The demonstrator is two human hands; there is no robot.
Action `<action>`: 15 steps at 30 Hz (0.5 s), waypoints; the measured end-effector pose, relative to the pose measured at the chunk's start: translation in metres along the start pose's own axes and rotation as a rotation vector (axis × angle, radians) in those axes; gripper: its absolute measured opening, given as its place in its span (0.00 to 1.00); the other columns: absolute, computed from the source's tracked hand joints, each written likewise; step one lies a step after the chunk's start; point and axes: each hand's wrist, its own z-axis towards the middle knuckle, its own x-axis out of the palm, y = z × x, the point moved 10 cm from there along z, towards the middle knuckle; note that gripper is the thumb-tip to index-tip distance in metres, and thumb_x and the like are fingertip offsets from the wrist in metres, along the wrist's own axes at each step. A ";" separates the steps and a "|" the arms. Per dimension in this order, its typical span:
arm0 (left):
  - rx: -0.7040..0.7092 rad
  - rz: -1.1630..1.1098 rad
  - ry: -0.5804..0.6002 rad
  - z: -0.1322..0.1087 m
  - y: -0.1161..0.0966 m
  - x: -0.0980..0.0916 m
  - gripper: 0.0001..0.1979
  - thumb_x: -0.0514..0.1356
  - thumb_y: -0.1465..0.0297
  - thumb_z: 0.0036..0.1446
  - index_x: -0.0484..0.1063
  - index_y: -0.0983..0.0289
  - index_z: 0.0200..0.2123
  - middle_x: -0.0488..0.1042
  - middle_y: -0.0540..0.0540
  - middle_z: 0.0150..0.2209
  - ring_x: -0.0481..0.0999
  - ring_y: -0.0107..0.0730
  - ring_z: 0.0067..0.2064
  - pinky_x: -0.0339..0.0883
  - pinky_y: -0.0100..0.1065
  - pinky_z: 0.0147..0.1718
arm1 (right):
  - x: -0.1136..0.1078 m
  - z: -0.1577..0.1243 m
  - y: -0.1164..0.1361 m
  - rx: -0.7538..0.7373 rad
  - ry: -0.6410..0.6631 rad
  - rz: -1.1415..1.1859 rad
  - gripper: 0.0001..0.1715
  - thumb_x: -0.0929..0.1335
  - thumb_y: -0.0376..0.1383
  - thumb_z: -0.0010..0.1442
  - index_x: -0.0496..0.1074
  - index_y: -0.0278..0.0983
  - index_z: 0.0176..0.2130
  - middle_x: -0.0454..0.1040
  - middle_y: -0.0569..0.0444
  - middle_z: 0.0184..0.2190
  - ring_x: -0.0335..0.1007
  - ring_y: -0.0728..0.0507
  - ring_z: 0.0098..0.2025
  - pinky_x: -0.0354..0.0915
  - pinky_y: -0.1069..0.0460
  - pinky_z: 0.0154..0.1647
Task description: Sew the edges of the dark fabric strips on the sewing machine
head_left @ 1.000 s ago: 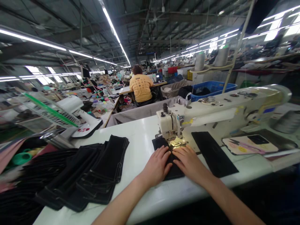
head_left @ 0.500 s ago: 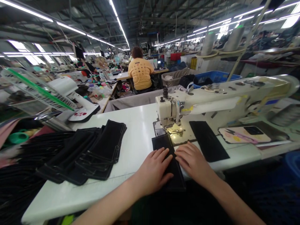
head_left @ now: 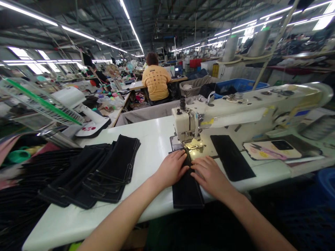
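Observation:
A black fabric panel (head_left: 187,191) lies under the needle area of a white sewing machine (head_left: 183,123), its near end reaching the table's front edge. My left hand (head_left: 172,167) rests flat on the panel's left part, fingers stretched toward the presser foot. Along the panel's right edge lies my right hand (head_left: 208,174), fingers extended, fingertips touching the fabric. Both hands are open and press from above without gripping. To the right of my right hand, a second black panel (head_left: 231,158) lies flat on the machine bed.
Stitched black pieces (head_left: 112,170) lie fanned out on the white table (head_left: 154,139) at left, beside a dark stack (head_left: 49,167). A small fan (head_left: 44,101) stands behind them. Pink-handled snips (head_left: 269,151) and a phone (head_left: 282,144) lie at right. A person (head_left: 156,80) sits ahead.
My left hand has moved forward along the panel, closer to the presser foot. My right hand has shifted slightly left. The panel's near end has turned a little to the left.

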 end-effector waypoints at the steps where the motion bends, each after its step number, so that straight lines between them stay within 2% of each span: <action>1: -0.002 0.003 -0.005 0.000 0.000 -0.001 0.21 0.57 0.64 0.65 0.67 0.68 0.58 0.68 0.65 0.62 0.67 0.48 0.63 0.64 0.46 0.61 | 0.000 0.001 -0.001 0.000 -0.001 0.006 0.07 0.67 0.35 0.66 0.75 0.37 0.43 0.77 0.47 0.47 0.71 0.38 0.51 0.58 0.35 0.60; 15: 0.007 -0.011 -0.041 -0.002 0.000 0.000 0.22 0.57 0.62 0.66 0.66 0.65 0.60 0.67 0.64 0.63 0.67 0.47 0.64 0.63 0.47 0.62 | 0.005 -0.001 -0.004 0.014 0.013 0.005 0.11 0.66 0.34 0.67 0.75 0.38 0.48 0.77 0.47 0.51 0.69 0.38 0.55 0.57 0.35 0.62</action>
